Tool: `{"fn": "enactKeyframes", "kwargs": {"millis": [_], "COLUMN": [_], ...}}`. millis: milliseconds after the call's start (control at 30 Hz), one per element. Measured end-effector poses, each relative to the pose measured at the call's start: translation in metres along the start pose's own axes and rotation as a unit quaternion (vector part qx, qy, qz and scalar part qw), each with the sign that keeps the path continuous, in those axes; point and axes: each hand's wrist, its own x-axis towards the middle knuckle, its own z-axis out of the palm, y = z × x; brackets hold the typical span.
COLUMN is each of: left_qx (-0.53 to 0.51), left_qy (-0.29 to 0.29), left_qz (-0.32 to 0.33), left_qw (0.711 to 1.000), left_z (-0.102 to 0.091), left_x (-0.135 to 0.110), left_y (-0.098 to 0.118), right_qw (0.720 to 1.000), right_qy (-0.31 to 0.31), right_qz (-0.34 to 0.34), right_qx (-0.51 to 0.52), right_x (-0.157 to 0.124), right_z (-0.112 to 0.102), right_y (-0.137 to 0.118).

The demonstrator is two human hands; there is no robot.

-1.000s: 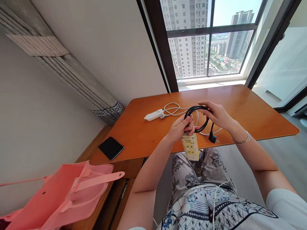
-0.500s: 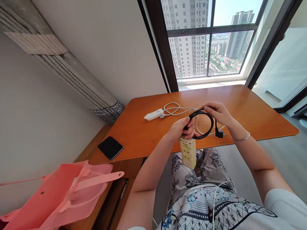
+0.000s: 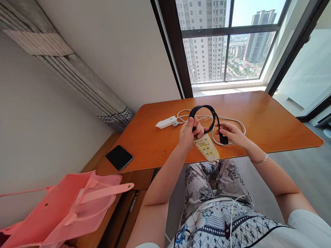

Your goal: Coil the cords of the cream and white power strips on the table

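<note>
One pale-yellow power strip (image 3: 207,148) slants below a coiled black cord (image 3: 213,117).

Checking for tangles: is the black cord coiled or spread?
Mostly coiled: the cord forms loops in the left hand, its plug outside them.

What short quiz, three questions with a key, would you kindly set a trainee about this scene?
1. Multiple choice: what is the left hand holding in a coil? (a) black cable; (b) a white rope; (c) a pink strap.
2. True or false: the white cabled device lies on the table.
3. Fill in the blank: the hand nearest the black plug is the person's ____.

Key: 1, a; 2, true; 3, right hand.
</note>
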Motion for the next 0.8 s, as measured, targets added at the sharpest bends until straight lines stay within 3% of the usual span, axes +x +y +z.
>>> {"fn": "enactKeyframes", "kwargs": {"millis": [200,333,533,800], "left_qx": [0.053,0.096,0.143,0.148], "left_qy": [-0.002,-0.015,-0.032,-0.058], "left_qz": [0.041,0.080,0.096,0.168], "left_qw": [0.998,0.992,0.985,0.973], "left_z": [-0.003,0.002,0.010,0.007], "left_x": [0.003,0.001,-0.008,-0.010], "left_y": [-0.008,-0.011,-0.011,-0.019], "right_qw": [0.993,0.982,0.969,0.958], "right_qy": [-0.013,0.037,0.068,0.047], "right_qz": [0.078,0.116,0.127,0.124], "right_qx": [0.092,0.142,0.200,0.252], "right_x": [-0.003,-0.006,-0.006,0.000], "right_z": [0.002,0.015,0.033,0.033], "right_y": [-0.012,-0.023,-0.025,-0.027]}}
